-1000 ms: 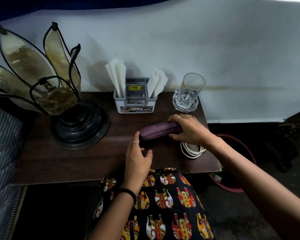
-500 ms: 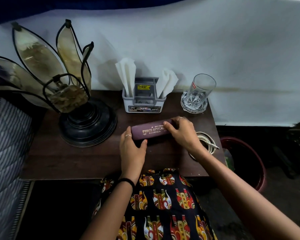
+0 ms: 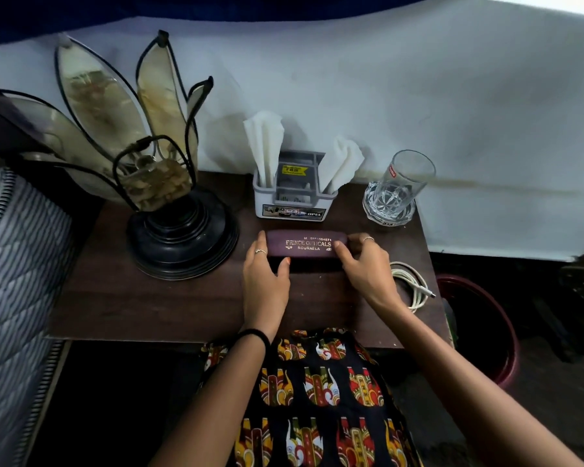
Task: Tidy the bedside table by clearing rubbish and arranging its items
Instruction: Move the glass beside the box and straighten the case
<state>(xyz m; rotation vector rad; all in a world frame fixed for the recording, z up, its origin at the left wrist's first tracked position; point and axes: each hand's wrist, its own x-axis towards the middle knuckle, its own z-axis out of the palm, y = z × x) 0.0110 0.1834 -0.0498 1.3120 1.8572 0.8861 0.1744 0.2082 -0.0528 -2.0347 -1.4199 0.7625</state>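
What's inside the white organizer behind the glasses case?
White napkins stand in both end slots of the organizer. The grey middle compartment shows only a yellow sticker; its bottom is hidden.

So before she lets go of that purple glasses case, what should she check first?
1. Both hands on the spectacle case: left hand and right hand hold its ends. Ok.
2. Case lying flat on the table: ok.
3. Case parallel to the napkin holder: ok.
4. Apart from the lamp base: ok.
5. White cable coiled away from the edge: not ok, its plug reaches the edge.
6. Case closed: cannot tell.
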